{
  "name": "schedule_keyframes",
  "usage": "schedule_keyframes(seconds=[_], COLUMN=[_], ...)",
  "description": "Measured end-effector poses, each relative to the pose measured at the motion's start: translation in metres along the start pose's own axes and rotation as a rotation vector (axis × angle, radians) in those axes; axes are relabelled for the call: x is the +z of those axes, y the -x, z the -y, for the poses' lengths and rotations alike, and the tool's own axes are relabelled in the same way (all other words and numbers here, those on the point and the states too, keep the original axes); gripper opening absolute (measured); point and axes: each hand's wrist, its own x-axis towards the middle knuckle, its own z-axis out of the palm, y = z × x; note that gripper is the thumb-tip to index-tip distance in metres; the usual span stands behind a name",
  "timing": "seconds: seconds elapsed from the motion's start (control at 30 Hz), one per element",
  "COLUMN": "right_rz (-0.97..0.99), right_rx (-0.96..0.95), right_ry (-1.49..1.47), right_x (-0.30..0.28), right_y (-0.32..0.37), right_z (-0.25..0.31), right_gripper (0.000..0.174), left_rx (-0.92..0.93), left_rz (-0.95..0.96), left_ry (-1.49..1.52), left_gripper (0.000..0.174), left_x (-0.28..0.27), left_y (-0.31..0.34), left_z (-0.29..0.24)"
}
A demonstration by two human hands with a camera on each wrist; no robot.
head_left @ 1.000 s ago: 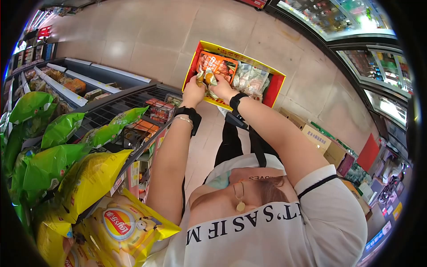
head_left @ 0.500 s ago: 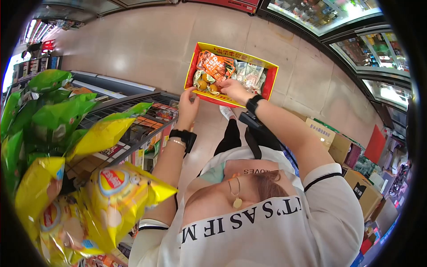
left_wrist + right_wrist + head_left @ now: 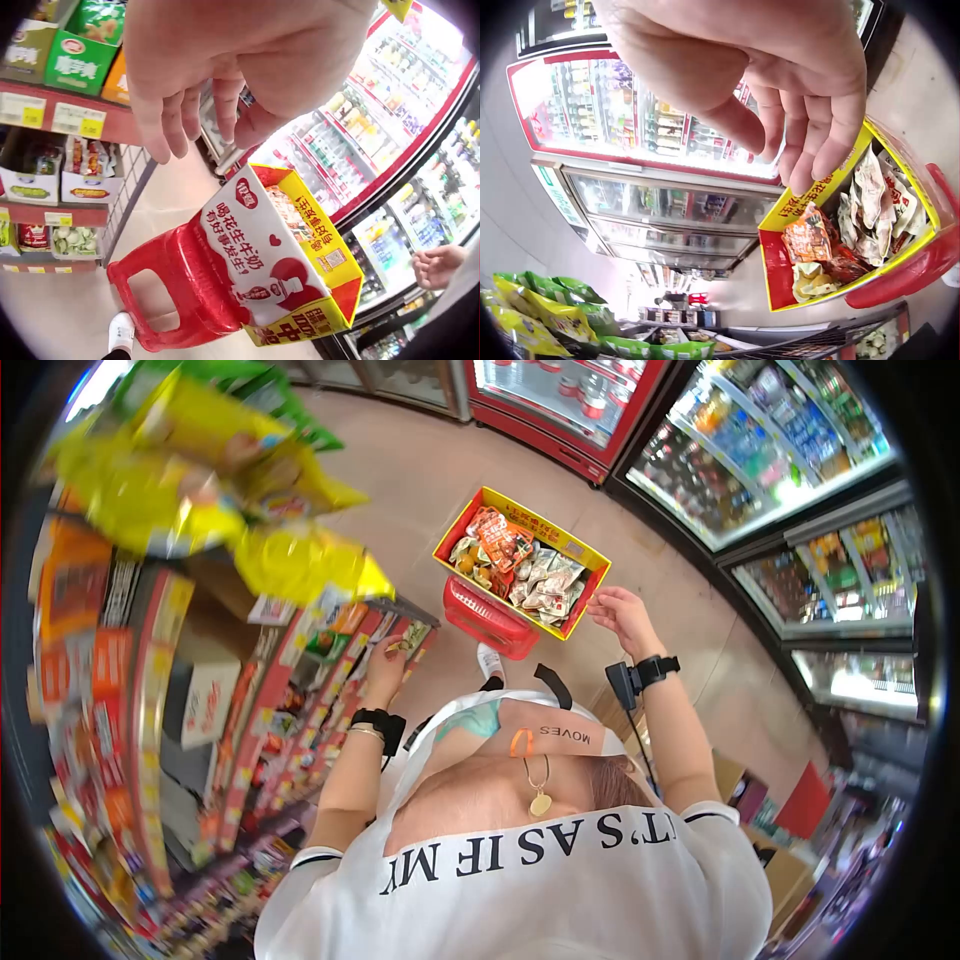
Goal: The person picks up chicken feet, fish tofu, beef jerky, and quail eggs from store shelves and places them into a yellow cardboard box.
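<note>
Two bare hands: one person's; both w/ loosely bent fingers.
L grip: (image 3: 385, 668) relaxed, approx. half-wide, holding nothing; off carton's L side, by the shelving (image 3: 170, 690).
R grip: (image 3: 626, 622) fairly wide, fingers softly curved, nothing held; just beside carton's R end. Contact w/ rim: can't tell.
Carton: (image 3: 575, 550) yellow/red, open-topped; on red plastic stand (image 3: 487, 622), prob. to raise it within reach.
Contents: orange pkts (image 3: 505, 542) toward carton's L end, wrapped brown items (image 3: 465, 560) beside them, whitish pkts (image 3: 548, 580) toward its R end; walls prob. keep loose pkts together, grouping maybe to sort kinds.
Snack bags: (image 3: 305, 560) yellow, well L of carton.
Cooler: (image 3: 540, 445) red-framed, beyond carton.
Shoe: (image 3: 490, 663) white, wearer's side of carton, near stand.
</note>
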Motion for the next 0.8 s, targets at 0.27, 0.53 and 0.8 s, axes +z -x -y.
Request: schedule_keyframes(seconds=[0.27,0.53,0.8], right_rz=[0.194,0.423,0.693], right_rx=[0.052,0.199,0.214], right_ry=[0.111,0.302,0.447], right_x=[-0.01,0.03,0.161], right_y=[0.052,0.074,0.102], right_z=[-0.025,-0.075,-0.095], right_gripper=[0.014,0.016,0.014], left_rx=[-0.226,-0.565,-0.738], left_rz=[-0.014,-0.084,-0.395], left_ry=[-0.206,-0.014,0.224], left_gripper=[0.035,0.032,0.033], left_x=[0.017,0.024,0.026], left_y=[0.154,0.345,0.452], left_z=[0.107,0.198,0.272])
